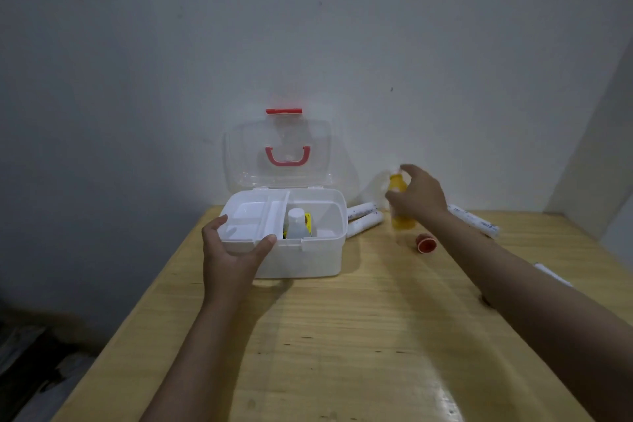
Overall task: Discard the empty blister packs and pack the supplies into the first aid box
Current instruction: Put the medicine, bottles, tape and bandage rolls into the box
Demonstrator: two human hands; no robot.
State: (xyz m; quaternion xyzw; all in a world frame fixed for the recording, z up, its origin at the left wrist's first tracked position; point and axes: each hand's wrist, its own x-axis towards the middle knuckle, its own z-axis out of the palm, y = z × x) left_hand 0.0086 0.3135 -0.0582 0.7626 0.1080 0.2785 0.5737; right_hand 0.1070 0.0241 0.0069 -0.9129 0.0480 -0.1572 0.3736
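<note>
The white first aid box (308, 257) stands open at the back of the wooden table, its clear lid (279, 151) with red handle leaning on the wall. Inside stand a small white-capped bottle (296, 224) and something yellow beside it. My left hand (233, 250) grips the box's front left corner, thumb on the rim. My right hand (416, 193) is curled around a yellow bottle (400, 202) that stands to the right of the box; the picture is blurred there, so contact is unclear. Two white rolls (363, 217) lie between box and bottle.
A small red cap (425, 244) lies on the table (342, 336) in front of the yellow bottle. Another white roll (476, 221) lies behind my right forearm, and a white object (551, 274) near the right edge. The wall stands directly behind the box. The table's left edge drops to a dark floor.
</note>
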